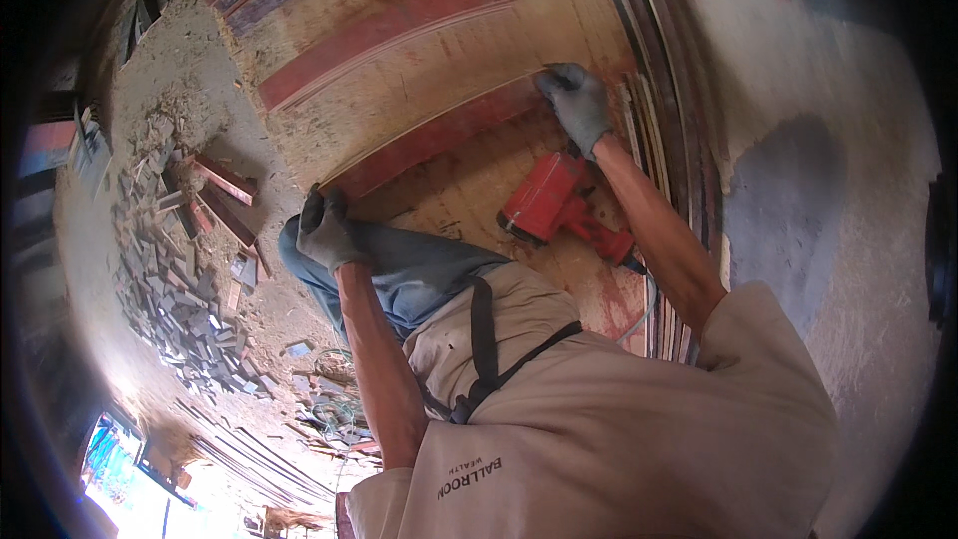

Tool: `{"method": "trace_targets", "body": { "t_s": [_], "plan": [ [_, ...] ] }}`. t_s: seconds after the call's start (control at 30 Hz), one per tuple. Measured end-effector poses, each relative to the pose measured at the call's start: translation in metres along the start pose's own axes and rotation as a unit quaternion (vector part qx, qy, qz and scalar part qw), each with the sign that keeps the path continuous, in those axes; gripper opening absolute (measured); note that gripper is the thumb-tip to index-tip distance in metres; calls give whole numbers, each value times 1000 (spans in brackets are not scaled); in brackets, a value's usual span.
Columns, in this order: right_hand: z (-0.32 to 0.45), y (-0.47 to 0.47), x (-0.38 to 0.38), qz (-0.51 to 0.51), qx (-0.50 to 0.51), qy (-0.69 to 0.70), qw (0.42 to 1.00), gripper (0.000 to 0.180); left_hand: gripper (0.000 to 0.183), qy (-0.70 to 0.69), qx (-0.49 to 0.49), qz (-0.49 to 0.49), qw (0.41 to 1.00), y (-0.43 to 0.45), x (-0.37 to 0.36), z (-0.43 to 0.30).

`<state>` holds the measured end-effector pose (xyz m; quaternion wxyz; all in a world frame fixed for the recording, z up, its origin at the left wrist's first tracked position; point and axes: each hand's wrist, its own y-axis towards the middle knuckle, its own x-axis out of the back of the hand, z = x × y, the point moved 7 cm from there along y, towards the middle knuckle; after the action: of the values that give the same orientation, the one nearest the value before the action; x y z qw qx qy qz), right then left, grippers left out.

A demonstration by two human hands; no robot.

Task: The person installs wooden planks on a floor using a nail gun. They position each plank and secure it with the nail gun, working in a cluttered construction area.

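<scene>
A red-painted wooden board (441, 131) with a thin pale edge lies across a worn wooden work surface, between my two gloved hands. My left hand (325, 230) pinches its left end, close to my knee. At the other end, my right hand (576, 96) grips the corner near the stacked strips. Whether the pale edge is a separate thin strip, I cannot tell. Below my right hand lies a red power nailer (546, 195), its handle pointing toward me and a thin hose at its end.
Another red board (389, 37) lies farther up the wooden surface (449, 64). Long wooden strips (666, 90) line its right side, next to a wall (778, 239). On the floor at left are a heap of small wood offcuts (187, 299) and reddish wood pieces (224, 180).
</scene>
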<state>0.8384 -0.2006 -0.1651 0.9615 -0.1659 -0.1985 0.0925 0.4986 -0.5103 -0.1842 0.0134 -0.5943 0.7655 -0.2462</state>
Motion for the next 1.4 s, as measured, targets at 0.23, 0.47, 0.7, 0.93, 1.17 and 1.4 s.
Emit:
{"method": "trace_targets", "body": {
  "t_s": [0.23,0.47,0.7,0.93,1.17,1.4],
  "plan": [
    [9,2,2,-3,32,-89,996,17,30,7,-28,-1,1000,5,0,-3],
    [27,2,-3,16,76,-94,993,16,30,50,-37,3,998,13,1,-3],
    [15,10,-5,27,61,-16,998,25,27,11,-11,4,1000,13,0,0],
    [11,17,-4,15,-3,-17,1000,19,33,101,-50,24,993,12,-3,-13],
    [1,27,-6,7,3,-33,999,17,36,332,-477,200,789,-69,-129,-93],
    [10,26,-5,0,19,-43,999,17,17,317,-330,225,860,-73,-173,-87]
  ]
}}
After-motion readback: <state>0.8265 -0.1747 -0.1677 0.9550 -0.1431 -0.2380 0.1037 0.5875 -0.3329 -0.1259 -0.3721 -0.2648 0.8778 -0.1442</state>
